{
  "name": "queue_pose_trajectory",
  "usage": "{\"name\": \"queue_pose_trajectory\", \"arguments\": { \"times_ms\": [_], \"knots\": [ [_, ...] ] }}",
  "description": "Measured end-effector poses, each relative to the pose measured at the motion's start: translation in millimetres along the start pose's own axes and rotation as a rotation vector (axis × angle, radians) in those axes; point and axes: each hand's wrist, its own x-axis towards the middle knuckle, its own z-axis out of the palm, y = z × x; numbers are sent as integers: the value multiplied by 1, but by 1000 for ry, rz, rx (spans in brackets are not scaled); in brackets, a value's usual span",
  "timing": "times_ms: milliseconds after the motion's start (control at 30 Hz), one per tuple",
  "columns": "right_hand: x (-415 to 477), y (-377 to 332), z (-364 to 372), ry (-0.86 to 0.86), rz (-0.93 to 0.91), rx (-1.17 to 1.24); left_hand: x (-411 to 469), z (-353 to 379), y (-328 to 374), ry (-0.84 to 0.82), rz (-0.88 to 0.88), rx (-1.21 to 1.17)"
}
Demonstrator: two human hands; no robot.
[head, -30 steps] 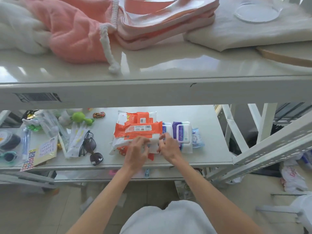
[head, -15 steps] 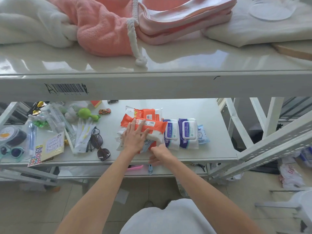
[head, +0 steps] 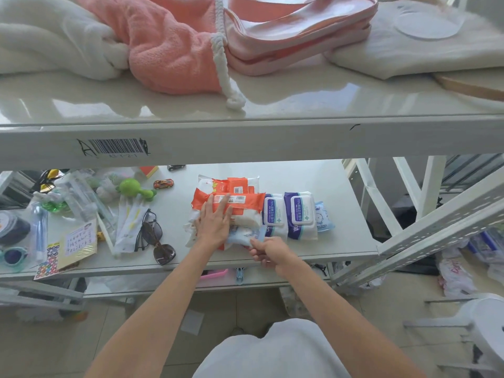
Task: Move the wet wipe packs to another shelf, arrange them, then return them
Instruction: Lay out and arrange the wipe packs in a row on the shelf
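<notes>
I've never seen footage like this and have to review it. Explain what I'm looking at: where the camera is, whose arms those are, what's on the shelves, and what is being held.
There is no machine here. One camera sits on a person's head and looks down, so the two bare arms are that person's own. The left hand lies flat, fingers spread, on an orange wet wipe pack stacked on others. The right hand pinches a small pale blue pack at the front edge of the middle shelf. Beside these lie purple-and-white wipe packs. To the left on that shelf are sunglasses, a green toy and a toy car. The upper shelf holds a pink towel and white cloth.
</notes>
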Motion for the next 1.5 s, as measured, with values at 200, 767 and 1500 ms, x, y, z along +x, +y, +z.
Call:
{"name": "queue_pose_trajectory", "arguments": {
  "times_ms": [200,767,1500],
  "knots": [
    [-25,10,-63,187,-112,187,-61,16,55,181,151,-405],
    [-40,12,-157,323,-330,55,-44,65,174,-403,-108,-882],
    [45,-7,-259,856,-180,-368,-19,175,218,-295,650,517]
  ]
}}
